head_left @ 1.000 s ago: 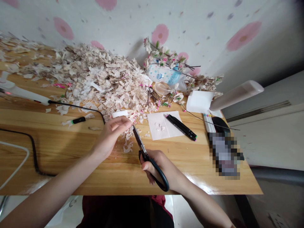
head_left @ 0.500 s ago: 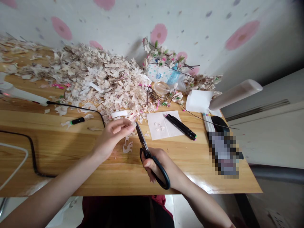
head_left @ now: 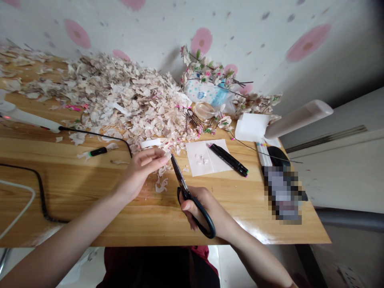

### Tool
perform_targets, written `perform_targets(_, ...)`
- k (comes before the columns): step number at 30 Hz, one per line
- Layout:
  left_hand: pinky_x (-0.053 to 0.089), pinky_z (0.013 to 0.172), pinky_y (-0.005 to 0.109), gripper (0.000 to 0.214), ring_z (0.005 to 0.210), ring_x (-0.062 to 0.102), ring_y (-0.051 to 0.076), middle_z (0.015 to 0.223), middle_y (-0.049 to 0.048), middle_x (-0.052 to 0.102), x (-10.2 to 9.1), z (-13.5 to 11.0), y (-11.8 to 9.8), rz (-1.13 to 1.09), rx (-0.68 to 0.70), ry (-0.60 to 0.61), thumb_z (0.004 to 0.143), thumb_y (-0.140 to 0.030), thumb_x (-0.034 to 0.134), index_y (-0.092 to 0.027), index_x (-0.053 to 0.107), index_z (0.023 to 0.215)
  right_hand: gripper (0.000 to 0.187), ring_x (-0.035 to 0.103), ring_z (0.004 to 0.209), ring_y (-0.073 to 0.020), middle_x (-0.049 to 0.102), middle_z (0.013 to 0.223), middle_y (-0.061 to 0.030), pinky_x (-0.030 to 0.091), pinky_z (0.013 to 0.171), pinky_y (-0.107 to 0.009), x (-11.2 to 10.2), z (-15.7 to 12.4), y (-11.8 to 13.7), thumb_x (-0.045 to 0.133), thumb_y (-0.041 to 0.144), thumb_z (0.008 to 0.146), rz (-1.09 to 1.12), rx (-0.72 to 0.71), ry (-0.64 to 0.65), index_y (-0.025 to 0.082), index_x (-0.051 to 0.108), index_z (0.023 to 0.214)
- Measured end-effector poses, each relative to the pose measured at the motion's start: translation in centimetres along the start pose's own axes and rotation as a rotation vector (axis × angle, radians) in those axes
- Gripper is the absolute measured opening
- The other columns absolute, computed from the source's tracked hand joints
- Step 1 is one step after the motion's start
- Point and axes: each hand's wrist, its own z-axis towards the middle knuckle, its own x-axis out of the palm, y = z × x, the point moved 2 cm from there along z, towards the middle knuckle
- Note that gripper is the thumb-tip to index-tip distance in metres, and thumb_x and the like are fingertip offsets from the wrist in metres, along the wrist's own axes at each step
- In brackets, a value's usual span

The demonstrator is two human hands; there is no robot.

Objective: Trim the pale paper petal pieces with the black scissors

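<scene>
In my right hand (head_left: pixel 204 210) is a pair of black-handled scissors (head_left: pixel 179 172), blades pointing up and to the left. My left hand (head_left: pixel 147 166) pinches a small pale petal (head_left: pixel 169 155) between thumb and fingertips, right at the tips of the blades. The blades look nearly closed, and how far they cut into the petal is too small to tell. Just right of the hands lies a creased sheet of white paper (head_left: pixel 196 170) with several tiny petal pieces (head_left: pixel 205 161) on it. Two black markers (head_left: pixel 229 160) rest across the paper. Pale scraps (head_left: pixel 162 185) lie below my left fingers.
A large heap of dried pale petals (head_left: pixel 129 92) fills the back left. Artificial blossom branches (head_left: pixel 207 72) stand behind a clear round dish (head_left: pixel 204 110). A black marker cap (head_left: pixel 98 151), cables (head_left: pixel 42 196), a white lamp-like arm (head_left: pixel 33 120) and a computer mouse (head_left: pixel 278 156) are around.
Hardly anything differs. The view has shifted very slightly, and both hands keep the petal and the scissors in nearly the same place.
</scene>
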Motion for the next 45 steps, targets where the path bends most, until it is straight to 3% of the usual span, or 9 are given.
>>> perform_targets(9,0.044,0.074,0.031,0.016,0.074,0.059,0.018,0.076,0.0003,0.068,-0.3,0.4,-0.2,0.045,0.011,0.06,0.064,-0.034,0.081,-0.024,0.074,0.074,0.061,0.041,0.036,-0.007,0.04,0.045,0.0078,0.029,0.039,-0.019,-0.1,-0.2,0.1,0.052,0.079,0.076,0.019,0.021,0.001,0.019,0.042,0.066)
perform_targets(13,0.042,0.07,0.029,0.014,0.07,0.054,0.016,0.071,0.0012,0.062,-0.7,0.8,-0.9,0.143,0.038,0.229,0.07,-0.034,0.076,-0.021,0.071,0.068,0.062,0.041,0.036,-0.0071,0.04,0.047,0.0079,0.027,0.038,-0.019,-0.1,-0.3,-0.2,0.054,0.08,0.073,0.045,0.039,0.026,0.019,0.043,0.067)
perform_targets(17,0.038,0.065,0.028,0.015,0.068,0.051,0.016,0.069,0.0023,0.058,-1.2,1.3,-1.4,0.24,0.03,0.408,0.075,-0.032,0.07,-0.019,0.069,0.068,0.064,0.041,0.041,-0.0068,0.043,0.055,0.0067,0.035,0.041,-0.02,0.1,-0.2,-0.4,0.053,0.082,0.072,0.203,-0.04,0.056,0.018,0.045,0.073)
perform_targets(21,0.038,0.063,0.028,0.018,0.066,0.05,0.016,0.069,0.0025,0.056,-0.8,1.1,-1.5,0.385,0.006,0.615,0.08,-0.033,0.066,-0.018,0.065,0.07,0.051,0.049,0.046,-0.009,0.047,0.059,0.0052,0.043,0.049,-0.023,-0.4,0.6,0.0,0.054,0.067,0.085,0.242,-0.11,-0.097,0.016,0.052,0.082)
perform_targets(23,0.04,0.064,0.028,0.018,0.068,0.052,0.016,0.07,0.0026,0.057,-0.3,0.8,-1.4,0.505,0.032,0.726,0.082,-0.033,0.064,-0.018,0.064,0.071,0.041,0.054,0.053,-0.0107,0.053,0.064,0.0033,0.045,0.055,-0.025,-0.8,1.1,0.1,0.063,0.057,0.084,0.232,-0.093,-0.178,0.016,0.055,0.086)
perform_targets(25,0.042,0.064,0.027,0.017,0.069,0.054,0.016,0.072,0.003,0.06,0.2,0.3,-1.2,0.614,0.074,0.791,0.082,-0.032,0.063,-0.018,0.064,0.072,0.039,0.055,0.06,-0.0116,0.056,0.069,0.0017,0.045,0.06,-0.026,-1.2,1.5,0.1,0.069,0.053,0.08,0.223,-0.085,-0.174,0.016,0.058,0.086)
perform_targets(37,0.043,0.062,0.022,0.013,0.067,0.054,0.012,0.072,0.0,0.062,0.4,-0.1,0.0,0.782,0.098,0.828,0.08,-0.026,0.064,-0.016,0.061,0.072,0.031,0.04,0.056,-0.008,0.05,0.061,0.0051,0.031,0.054,-0.022,-1.1,2.0,-0.1,0.075,0.043,0.077,0.177,-0.093,-0.045,0.015,0.06,0.074)
perform_targets(45,0.045,0.068,0.024,0.007,0.073,0.057,0.013,0.078,0.0024,0.064,0.5,0.1,-0.5,0.658,0.166,0.77,0.081,-0.022,0.064,-0.015,0.065,0.08,0.027,0.046,0.055,-0.0088,0.053,0.061,0.0043,0.034,0.055,-0.022,-1.1,2.0,-0.7,0.078,0.038,0.074,0.325,-0.108,-0.11,0.016,0.062,0.077)
